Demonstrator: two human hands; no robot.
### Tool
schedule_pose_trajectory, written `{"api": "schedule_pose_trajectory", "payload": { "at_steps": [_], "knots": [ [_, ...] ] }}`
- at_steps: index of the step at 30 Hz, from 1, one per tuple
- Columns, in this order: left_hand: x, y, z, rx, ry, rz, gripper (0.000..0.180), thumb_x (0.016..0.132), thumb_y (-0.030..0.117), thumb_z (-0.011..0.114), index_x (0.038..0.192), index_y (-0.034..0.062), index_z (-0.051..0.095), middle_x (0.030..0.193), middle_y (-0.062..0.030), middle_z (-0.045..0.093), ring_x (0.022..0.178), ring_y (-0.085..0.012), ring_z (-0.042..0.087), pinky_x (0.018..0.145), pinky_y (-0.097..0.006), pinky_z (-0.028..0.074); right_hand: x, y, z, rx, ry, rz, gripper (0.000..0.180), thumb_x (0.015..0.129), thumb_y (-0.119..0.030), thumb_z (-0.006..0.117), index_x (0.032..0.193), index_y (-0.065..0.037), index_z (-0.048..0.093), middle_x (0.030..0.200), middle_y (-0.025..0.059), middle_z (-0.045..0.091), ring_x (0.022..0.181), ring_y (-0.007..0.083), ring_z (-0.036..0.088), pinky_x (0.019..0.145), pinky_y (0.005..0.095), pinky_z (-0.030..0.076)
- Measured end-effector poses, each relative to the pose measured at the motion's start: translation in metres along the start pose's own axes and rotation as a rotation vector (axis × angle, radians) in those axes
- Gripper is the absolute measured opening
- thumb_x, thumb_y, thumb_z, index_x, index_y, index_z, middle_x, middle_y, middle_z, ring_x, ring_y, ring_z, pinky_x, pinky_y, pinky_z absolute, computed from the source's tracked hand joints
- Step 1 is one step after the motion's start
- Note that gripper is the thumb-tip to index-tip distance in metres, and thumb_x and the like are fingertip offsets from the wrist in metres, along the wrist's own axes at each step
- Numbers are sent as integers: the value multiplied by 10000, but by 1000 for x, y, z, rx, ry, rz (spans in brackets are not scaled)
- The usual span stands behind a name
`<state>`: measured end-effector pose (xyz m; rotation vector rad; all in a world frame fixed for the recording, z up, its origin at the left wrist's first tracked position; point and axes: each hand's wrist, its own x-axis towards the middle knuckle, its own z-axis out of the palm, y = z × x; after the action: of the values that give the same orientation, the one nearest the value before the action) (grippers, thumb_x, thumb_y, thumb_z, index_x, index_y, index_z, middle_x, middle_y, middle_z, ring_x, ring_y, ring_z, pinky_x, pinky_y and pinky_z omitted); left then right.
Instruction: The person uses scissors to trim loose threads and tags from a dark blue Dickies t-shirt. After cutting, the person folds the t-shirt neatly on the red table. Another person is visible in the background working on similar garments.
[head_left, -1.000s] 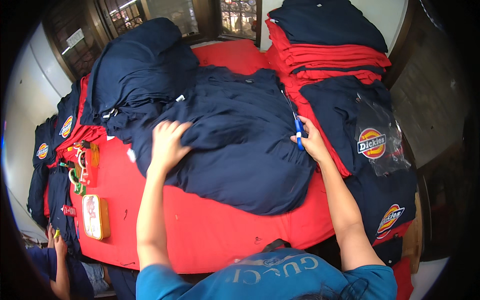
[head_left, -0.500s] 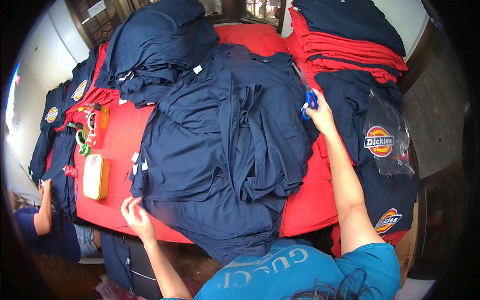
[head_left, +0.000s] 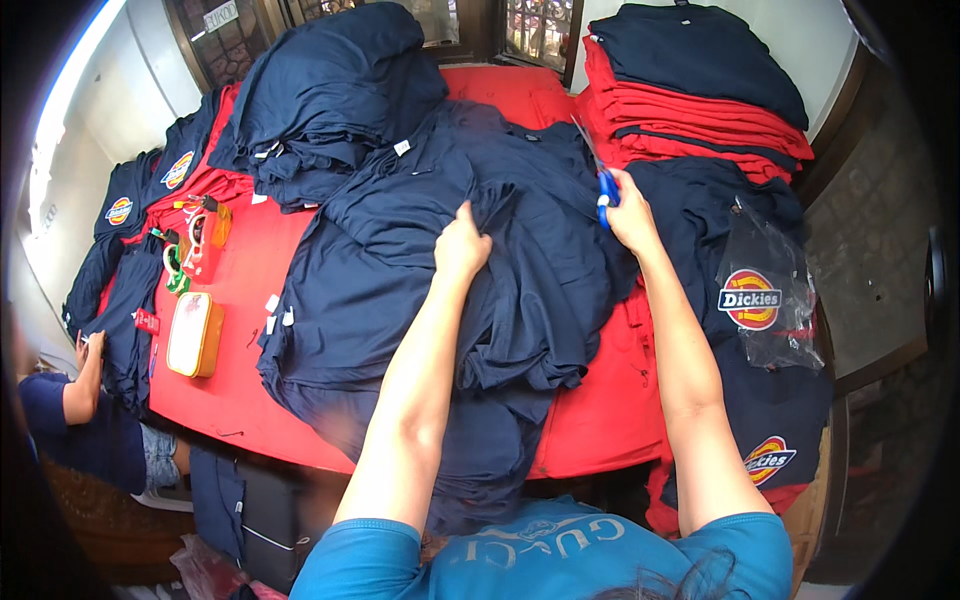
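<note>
A large navy shirt point(head_left: 345, 300) lies rumpled across the middle of the table, over more navy cloth, with small white tags at its left edge. My left hand point(head_left: 463, 243) is closed on a raised fold near the shirt's middle; the fingertips are partly lost in the cloth. In my right hand point(head_left: 633, 215), at the right side of the shirt, is a pair of scissors point(head_left: 606, 198) with blue handles. Their blades point up and away, next to the far right part of the navy cloth.
Navy garments are heaped at the far left point(head_left: 330, 80); a red and navy folded stack point(head_left: 690, 105) stands far right. A yellow-white case point(head_left: 195, 335) and tape dispensers point(head_left: 200, 245) lie left. A clear plastic bag point(head_left: 765, 300) rests right. Another person point(head_left: 80, 420) handles dark garments at the left.
My left hand has moved from the table's near left edge up and right onto the shirt, closing on a fold. My right hand has shifted slightly left with the scissors.
</note>
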<state>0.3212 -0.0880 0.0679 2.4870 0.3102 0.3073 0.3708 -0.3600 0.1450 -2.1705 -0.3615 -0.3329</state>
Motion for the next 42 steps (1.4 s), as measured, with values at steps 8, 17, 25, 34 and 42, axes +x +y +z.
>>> {"api": "schedule_pose_trajectory", "payload": {
  "at_steps": [8,17,25,34,42],
  "knots": [
    [-203,-94,-107,-1733,513,-100,397,886,165,473,1259,43,531,1228,-166,603,1116,-319,603,953,-441,504,-103,-181,74,463,-677,-747,495,718,-89,618,1204,-24,542,1156,190,591,1116,329,583,972,370,458],
    [-373,-184,-94,-1262,831,-480,444,961,344,553,1302,64,497,1279,-115,485,1145,-243,523,1028,-398,402,-210,-160,76,637,-1290,-747,626,790,-104,638,1381,-34,442,1210,201,570,1090,349,576,936,405,468],
    [-254,-53,-118,-282,273,54,390,940,225,603,1298,75,564,1415,-111,458,1347,-303,382,1122,-430,282,-75,49,-102,-72,73,9,332,932,-56,547,1260,-3,526,905,138,679,792,178,675,715,319,539],
    [-168,-163,-70,721,416,-427,684,911,625,464,1480,254,387,1529,-201,306,1436,-391,222,1120,-622,175,-34,157,-148,-1054,96,3,219,823,-78,626,1024,4,661,962,224,655,914,382,653,792,465,534],
    [-203,-169,-93,647,539,-361,484,891,307,644,1308,85,540,1220,-134,613,1196,-298,529,1050,-593,305,-7,73,-9,-622,-456,-252,335,783,-37,514,1052,-75,711,1075,245,663,1036,356,648,883,477,507]
  ]
}}
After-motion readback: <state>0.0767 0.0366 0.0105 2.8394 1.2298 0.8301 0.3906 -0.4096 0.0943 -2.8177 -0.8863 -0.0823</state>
